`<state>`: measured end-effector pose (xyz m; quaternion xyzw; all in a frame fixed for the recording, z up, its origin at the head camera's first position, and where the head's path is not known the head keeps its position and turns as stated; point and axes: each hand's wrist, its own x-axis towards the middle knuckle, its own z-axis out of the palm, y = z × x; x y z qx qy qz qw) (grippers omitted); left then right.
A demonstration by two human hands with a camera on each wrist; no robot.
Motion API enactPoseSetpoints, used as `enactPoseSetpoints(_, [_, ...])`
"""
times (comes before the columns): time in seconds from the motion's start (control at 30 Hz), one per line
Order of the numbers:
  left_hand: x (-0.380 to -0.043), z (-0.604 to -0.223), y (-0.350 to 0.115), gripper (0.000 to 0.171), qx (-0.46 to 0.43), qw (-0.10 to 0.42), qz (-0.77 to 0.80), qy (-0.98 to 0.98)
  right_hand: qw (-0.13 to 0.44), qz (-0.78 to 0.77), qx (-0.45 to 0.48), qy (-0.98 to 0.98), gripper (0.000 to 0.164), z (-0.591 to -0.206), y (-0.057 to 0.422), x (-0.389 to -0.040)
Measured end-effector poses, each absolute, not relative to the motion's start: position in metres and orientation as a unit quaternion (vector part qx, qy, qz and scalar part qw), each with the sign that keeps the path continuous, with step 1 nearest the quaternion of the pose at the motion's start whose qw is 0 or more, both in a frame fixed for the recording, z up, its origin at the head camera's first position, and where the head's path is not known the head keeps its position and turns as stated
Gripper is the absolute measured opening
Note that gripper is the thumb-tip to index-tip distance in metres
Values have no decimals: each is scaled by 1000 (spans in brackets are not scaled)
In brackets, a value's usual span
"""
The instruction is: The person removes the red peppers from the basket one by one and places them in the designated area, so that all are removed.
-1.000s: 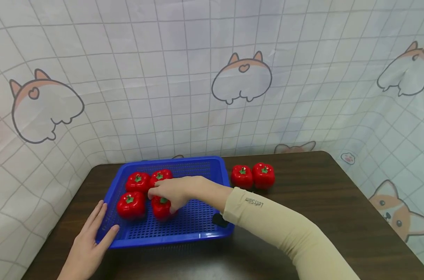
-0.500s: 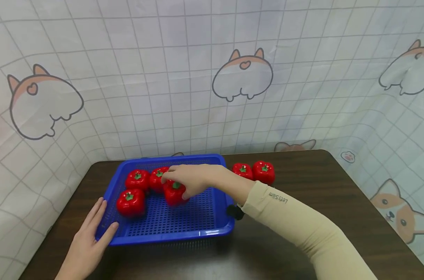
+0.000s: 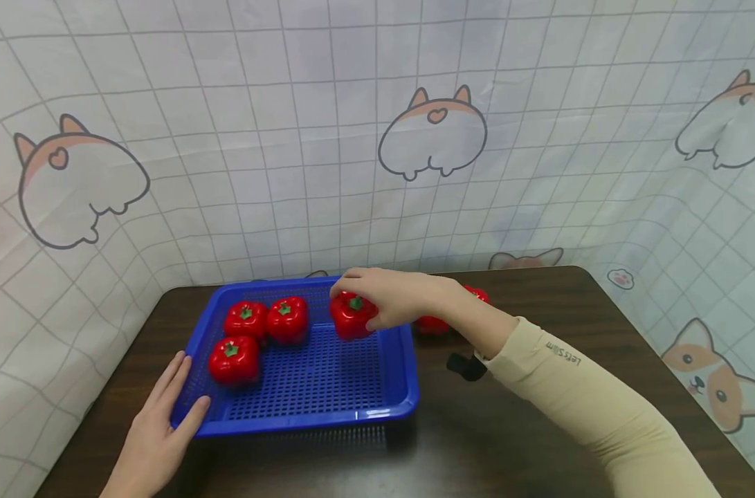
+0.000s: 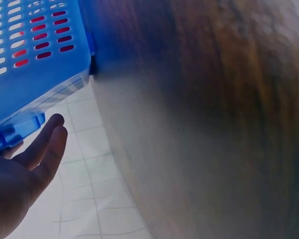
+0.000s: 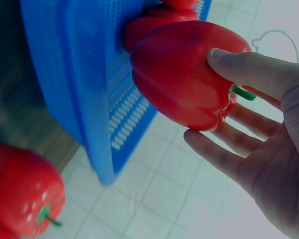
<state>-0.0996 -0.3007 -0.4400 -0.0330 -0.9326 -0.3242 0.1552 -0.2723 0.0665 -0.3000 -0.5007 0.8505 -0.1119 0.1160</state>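
A red bell pepper [image 3: 352, 318] with a green stem hangs over the right part of a blue plastic basket [image 3: 327, 422]. My right hand [image 3: 396, 294] grips it from above; in the right wrist view the thumb lies on one side of the pepper [image 5: 184, 74] and the fingers on the other. Three more red peppers [image 3: 234, 360] sit in the left half of the basket. At the basket's front left corner my left hand [image 3: 156, 429] rests on the rim with its fingers straight. The left wrist view shows those fingers against the rim [image 4: 20, 132].
Two red peppers [image 3: 433, 325] stand on the dark wooden table [image 3: 514, 415] right of the basket, partly hidden by the right forearm. A white gridded cloth [image 3: 290, 138] with corgi drawings hangs behind the table and along its sides.
My right hand has lifted one pepper off the basket's floor, away from the other three, and carried it right and back toward the basket's right rim. The left hand has stayed put.
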Motion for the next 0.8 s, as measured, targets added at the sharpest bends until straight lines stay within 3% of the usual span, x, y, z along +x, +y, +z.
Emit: enactPoseSetpoints(0.8, [-102,-447,-300,65,-52,227,-319,-919,34,-198,-421,885,64,-264,181,-286])
